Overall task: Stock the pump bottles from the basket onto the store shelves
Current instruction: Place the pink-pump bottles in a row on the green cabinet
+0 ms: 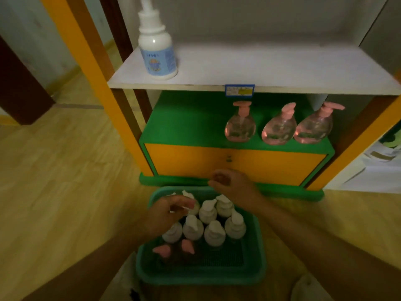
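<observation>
- White pump bottles [213, 222] stand in my green basket [258, 255] on the floor.
- My left hand [171, 210] pinches one bottle's pump.
- My right hand [230, 181] hovers loosely curled, holding nothing.
- Three pink bottles [278, 129] stand on the green shelf [184, 124].

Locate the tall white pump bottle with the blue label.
The tall white pump bottle with the blue label stands upright at the left end of the white upper shelf, left of the blue price tag.
</observation>
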The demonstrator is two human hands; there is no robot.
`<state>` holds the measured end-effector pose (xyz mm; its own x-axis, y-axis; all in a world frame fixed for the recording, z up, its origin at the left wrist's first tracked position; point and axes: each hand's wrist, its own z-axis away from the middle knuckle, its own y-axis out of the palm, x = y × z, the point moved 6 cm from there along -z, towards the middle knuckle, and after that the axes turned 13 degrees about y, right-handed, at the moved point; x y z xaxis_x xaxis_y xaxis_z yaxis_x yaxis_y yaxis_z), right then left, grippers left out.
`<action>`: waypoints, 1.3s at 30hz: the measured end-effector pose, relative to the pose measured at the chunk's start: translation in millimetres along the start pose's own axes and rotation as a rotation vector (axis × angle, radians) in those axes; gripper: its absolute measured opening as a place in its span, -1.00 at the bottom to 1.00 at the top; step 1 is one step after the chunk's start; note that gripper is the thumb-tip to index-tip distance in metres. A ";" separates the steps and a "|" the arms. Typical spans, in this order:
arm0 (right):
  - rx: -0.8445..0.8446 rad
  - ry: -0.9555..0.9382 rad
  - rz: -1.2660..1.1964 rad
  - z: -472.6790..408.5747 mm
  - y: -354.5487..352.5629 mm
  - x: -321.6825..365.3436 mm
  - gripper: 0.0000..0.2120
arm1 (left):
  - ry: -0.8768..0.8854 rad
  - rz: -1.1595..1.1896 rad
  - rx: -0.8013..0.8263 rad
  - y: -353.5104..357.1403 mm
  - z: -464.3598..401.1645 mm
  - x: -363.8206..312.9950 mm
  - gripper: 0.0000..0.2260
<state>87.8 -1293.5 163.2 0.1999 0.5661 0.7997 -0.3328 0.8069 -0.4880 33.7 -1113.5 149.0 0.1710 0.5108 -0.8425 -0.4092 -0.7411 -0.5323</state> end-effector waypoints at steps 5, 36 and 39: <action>0.167 0.019 0.113 12.8 79.6 -35.6 -0.76 | -0.173 -0.035 0.160 21.2 43.8 56.1 -0.73; 0.077 0.060 0.568 32.0 140.1 -68.0 -0.71 | -0.065 -0.502 0.316 29.2 56.7 106.1 -0.80; 0.063 0.000 0.578 39.9 105.9 -32.4 -0.74 | 0.023 -0.442 0.302 -0.6 50.3 71.7 -0.83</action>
<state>9.4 -1233.1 99.6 -0.0307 0.9118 0.4094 -0.4417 0.3550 -0.8239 1.2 -1054.5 93.1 0.4038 0.7335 -0.5467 -0.5324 -0.2976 -0.7925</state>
